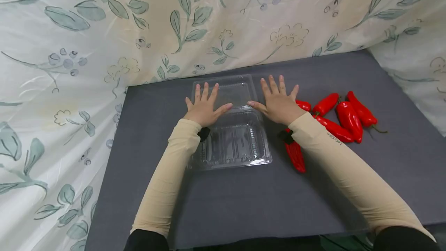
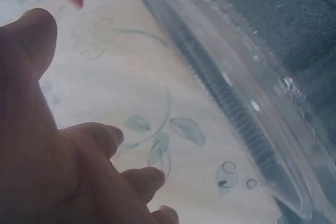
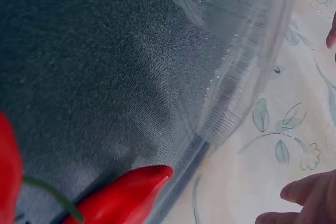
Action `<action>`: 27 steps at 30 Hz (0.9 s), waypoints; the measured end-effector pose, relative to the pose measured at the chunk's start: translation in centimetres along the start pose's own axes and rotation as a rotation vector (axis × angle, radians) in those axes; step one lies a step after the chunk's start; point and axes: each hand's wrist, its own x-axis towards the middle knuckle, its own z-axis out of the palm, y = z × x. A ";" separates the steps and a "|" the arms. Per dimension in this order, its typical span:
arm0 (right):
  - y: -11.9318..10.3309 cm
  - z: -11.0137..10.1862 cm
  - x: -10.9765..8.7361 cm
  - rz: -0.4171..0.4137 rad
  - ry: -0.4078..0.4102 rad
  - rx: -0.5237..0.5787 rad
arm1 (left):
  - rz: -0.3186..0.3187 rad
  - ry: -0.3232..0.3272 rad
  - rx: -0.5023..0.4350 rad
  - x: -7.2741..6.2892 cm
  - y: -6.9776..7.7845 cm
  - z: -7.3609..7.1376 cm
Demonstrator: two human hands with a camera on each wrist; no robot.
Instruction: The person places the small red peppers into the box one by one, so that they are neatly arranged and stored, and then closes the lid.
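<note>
Both hands are held with fingers spread and straight, and neither grips anything. In the head view the left hand (image 1: 203,108) overlaps the left side of a clear plastic clamshell box (image 1: 234,140), whose lid (image 1: 232,88) lies folded back behind it. The right hand (image 1: 278,104) is off the box's right edge, its thumb pointing towards the hinge. Close to the right hand lie several red peppers (image 1: 349,121); one pepper (image 1: 295,156) sits partly hidden under the right wrist. The left wrist view shows the left hand (image 2: 68,150) beside the box's ribbed edge (image 2: 226,93).
A dark grey cloth-covered table (image 1: 223,204) carries everything. A white curtain (image 1: 195,22) with leaf and flower prints hangs along the back and both sides. Black cables (image 1: 334,242) show below the table's front edge.
</note>
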 end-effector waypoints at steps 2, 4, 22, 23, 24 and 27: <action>0.0 -0.3 -0.5 -0.011 -0.005 0.001 | 0.000 0.005 -0.023 -0.7 -0.3 -0.3; 0.1 -0.6 -1.0 -0.022 -0.002 0.008 | 0.002 0.019 -0.033 -1.4 -0.8 -0.6; 2.5 -0.7 -7.7 -0.143 0.159 -0.019 | 0.154 0.320 -0.166 -10.5 -6.2 0.1; 2.7 -0.7 -8.2 -0.150 0.170 -0.019 | 0.160 0.326 -0.182 -11.0 -6.6 0.6; 2.9 -0.6 -8.6 -0.154 0.178 -0.012 | 0.163 0.330 -0.197 -11.6 -6.9 1.2; 3.4 -0.4 -10.0 -0.157 0.197 -0.003 | 0.146 0.331 -0.235 -13.1 -7.5 2.9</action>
